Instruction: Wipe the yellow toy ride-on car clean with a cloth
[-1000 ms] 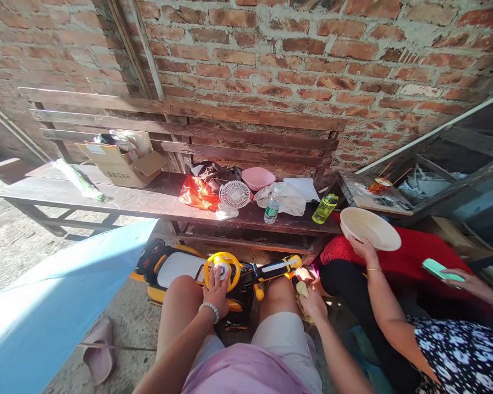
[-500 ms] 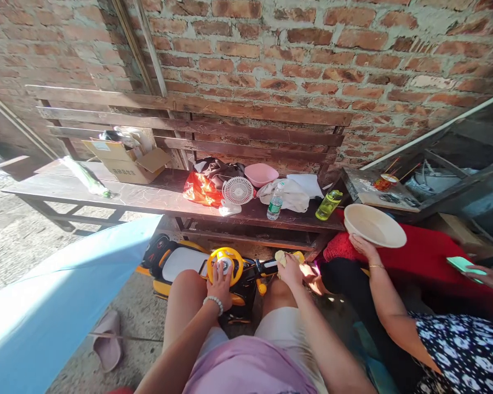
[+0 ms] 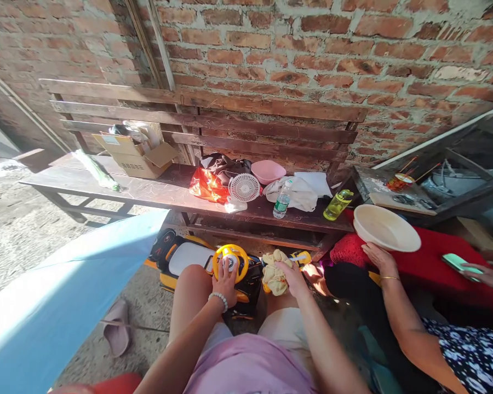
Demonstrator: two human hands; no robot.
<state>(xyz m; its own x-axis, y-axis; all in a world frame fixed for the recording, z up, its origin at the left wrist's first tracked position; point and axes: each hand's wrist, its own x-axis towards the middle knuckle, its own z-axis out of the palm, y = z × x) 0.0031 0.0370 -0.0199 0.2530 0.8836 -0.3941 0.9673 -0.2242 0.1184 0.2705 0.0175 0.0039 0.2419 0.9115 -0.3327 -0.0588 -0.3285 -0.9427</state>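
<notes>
My left hand (image 3: 225, 284) lies on the yellow steering wheel (image 3: 243, 266) of a ride-on toy car (image 3: 189, 257), fingers stretched and apart across the wheel's hub. In my right hand (image 3: 291, 276) is a crumpled pale yellow cloth (image 3: 275, 273) with small orange marks, gripped at its right side above my right knee. Part of the toy car's black and yellow front is hidden behind my knees and the cloth.
A wooden bench (image 3: 156, 191) carries a cardboard box (image 3: 137, 158), a small fan (image 3: 244, 187), a water bottle (image 3: 282, 200) and a green bottle (image 3: 338, 205). On the right, a person holds a cream basin (image 3: 386, 227); another hand holds a phone (image 3: 458, 262). A blue umbrella-like sheet (image 3: 86, 295) covers the lower left.
My right hand has moved slightly, and the cloth, mostly hidden before, now hangs bunched to its left. My left hand stays on the wheel. The view has shifted a little.
</notes>
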